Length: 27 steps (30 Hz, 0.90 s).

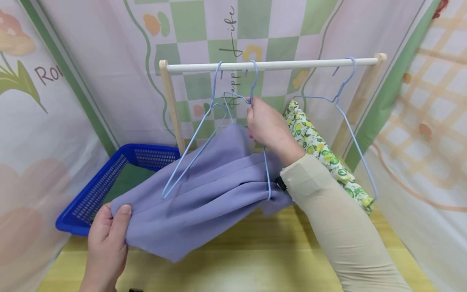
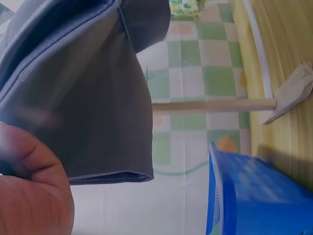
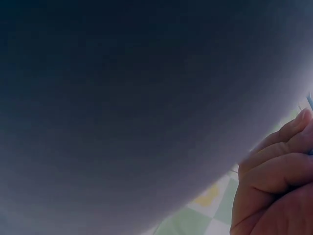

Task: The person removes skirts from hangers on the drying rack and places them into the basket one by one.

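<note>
My left hand [image 1: 107,243] pinches the near left edge of a lavender garment [image 1: 189,202] between thumb and fingers. The cloth stretches across to a blue wire hanger [image 1: 267,174], whose lower bar is partly hidden by its folds. At the neck of that hanger, just below the hook, my right hand [image 1: 268,123] grips the wire. The hook sits at the white rail [image 1: 299,65]. In the left wrist view the garment [image 2: 107,122] hangs with a stitched hem at its end. Dark, blurred cloth [image 3: 122,117] fills most of the right wrist view, beside my curled fingers.
Another blue hanger [image 1: 189,150] hangs bare on the rail in front of the garment. At the right, a third hanger [image 1: 355,134] carries lemon-print cloth [image 1: 321,156]. A blue basket [image 1: 73,225] with green cloth [image 1: 129,178] stands left on the wooden table [image 1: 233,271].
</note>
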{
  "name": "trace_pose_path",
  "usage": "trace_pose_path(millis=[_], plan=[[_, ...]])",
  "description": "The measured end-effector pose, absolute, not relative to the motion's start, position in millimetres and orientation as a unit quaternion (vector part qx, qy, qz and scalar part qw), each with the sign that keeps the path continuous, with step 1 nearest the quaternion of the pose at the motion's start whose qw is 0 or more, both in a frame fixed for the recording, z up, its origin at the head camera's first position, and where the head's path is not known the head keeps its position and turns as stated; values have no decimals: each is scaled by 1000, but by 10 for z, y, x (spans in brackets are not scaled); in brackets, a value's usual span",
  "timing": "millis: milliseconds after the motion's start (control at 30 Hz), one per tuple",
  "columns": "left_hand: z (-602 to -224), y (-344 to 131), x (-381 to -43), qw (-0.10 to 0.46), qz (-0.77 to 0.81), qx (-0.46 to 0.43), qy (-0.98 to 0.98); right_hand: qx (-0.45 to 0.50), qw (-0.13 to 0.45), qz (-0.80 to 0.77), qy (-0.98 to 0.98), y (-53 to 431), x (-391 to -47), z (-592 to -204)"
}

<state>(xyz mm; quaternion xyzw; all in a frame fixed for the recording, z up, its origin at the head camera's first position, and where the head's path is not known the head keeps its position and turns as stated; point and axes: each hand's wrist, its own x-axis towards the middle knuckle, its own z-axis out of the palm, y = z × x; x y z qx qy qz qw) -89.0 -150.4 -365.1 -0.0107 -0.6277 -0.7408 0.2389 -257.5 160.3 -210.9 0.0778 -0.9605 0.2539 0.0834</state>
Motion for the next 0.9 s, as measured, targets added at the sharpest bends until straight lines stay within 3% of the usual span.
trace_pose_path(millis=[467,900], plan=[[-3642,-1878,-791,221,-799,-54,-556,87,96,246,-961,1619,-2556,-2116],[-3495,-2132,-731,241,-803,-103,-534,84,77,240,-964,1656,-2557,-2093]])
